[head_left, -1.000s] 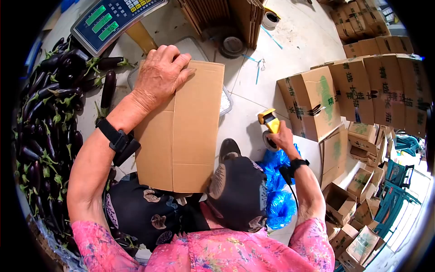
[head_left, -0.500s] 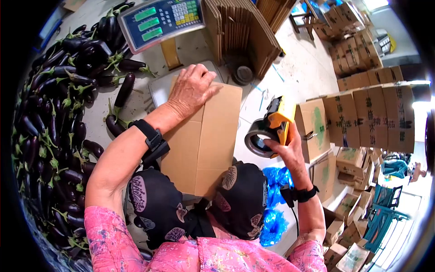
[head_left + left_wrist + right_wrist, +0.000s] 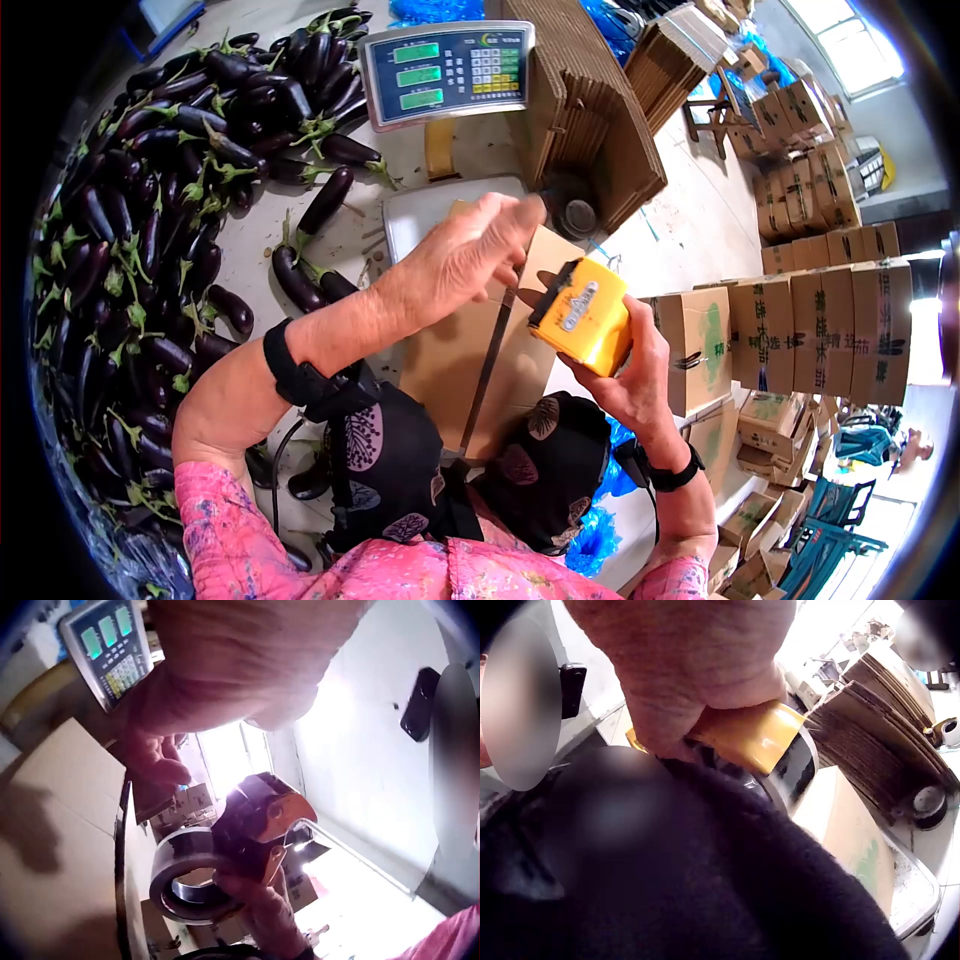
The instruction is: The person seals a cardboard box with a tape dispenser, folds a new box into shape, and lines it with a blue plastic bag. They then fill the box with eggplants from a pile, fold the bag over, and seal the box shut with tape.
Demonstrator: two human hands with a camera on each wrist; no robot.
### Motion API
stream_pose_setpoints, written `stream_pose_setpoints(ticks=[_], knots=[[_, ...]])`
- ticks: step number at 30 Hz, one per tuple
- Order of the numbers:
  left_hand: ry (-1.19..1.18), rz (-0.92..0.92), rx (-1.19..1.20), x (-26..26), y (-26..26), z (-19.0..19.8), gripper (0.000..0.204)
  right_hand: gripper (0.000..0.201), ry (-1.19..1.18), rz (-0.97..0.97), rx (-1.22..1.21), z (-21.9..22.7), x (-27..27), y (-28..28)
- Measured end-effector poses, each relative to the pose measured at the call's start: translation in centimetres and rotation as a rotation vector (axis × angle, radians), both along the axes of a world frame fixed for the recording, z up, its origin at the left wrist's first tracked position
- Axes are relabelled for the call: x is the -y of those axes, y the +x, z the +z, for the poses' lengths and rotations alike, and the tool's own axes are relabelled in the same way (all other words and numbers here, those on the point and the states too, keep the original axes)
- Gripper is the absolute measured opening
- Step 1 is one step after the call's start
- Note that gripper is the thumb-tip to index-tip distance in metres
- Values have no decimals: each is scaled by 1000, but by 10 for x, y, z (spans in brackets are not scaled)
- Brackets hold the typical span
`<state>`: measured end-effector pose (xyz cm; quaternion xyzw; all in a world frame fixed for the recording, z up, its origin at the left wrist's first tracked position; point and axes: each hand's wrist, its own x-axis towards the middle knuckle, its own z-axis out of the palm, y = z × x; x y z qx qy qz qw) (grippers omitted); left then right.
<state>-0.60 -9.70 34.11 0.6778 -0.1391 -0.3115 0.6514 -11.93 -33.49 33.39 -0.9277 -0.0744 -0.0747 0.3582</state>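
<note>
A plain cardboard box [image 3: 440, 350] stands in front of my knees on the scale's platform, with a narrow dark gap running lengthwise between its top flaps. My right hand [image 3: 640, 375] grips a yellow tape dispenser [image 3: 590, 315], held over the box's right side. In the left wrist view, the dispenser's wide tape roll [image 3: 161, 866] faces me beside the box. My left hand [image 3: 450, 255] hovers over the far end of the box with loosely bent fingers, close to the dispenser. The right wrist view shows the dispenser partly behind my right hand.
A large heap of eggplants [image 3: 150, 230] covers the floor on the left. Ahead are the scale's display [image 3: 447, 75], its platform [image 3: 410, 215] and stacked folded cartons [image 3: 580, 60]. Printed boxes [image 3: 830, 330] line the right. Blue plastic [image 3: 590, 545] lies by my right knee.
The right hand has brought the tape dispenser up and left to the box and turned it. The left hand has lifted off the box top. The gap between the flaps looks wider.
</note>
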Motion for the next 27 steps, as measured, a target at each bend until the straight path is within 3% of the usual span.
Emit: stream_pose_setpoints(ticks=[2, 5, 6, 9, 10, 15, 18, 21, 23, 27], knots=[[8, 93, -64, -5, 0, -8, 101, 66, 37, 14, -5, -4, 1, -2], [-83, -187, -204, -17, -2, -19, 101, 66, 32, 34, -38, 3, -4, -2], [-84, -188, -239, -19, -5, -8, 79, 66, 4, 53, -13, 7, -8, 0], [-195, -214, -230, -19, -6, -8, 51, 67, -1, 65, -12, 8, -16, 5], [-195, -113, -279, -17, -10, -2, 31, 67, -7, 72, -4, 8, -18, 7], [-214, 9, -78, -25, -15, -11, 26, 67, -92, 110, 34, 10, -28, 14], [-192, 109, 89, -32, -14, -24, 24, 64, -182, 126, -62, 26, -44, 20], [-27, 241, 114, -60, -18, -32, 21, 57, -313, 201, -112, 31, -52, 23], [-133, 397, -101, -93, -22, -54, 18, 56, -392, 247, -140, 31, -47, 24], [-286, 588, -233, -147, -33, -135, 18, 53, -546, 316, -205, 19, -43, 22]])
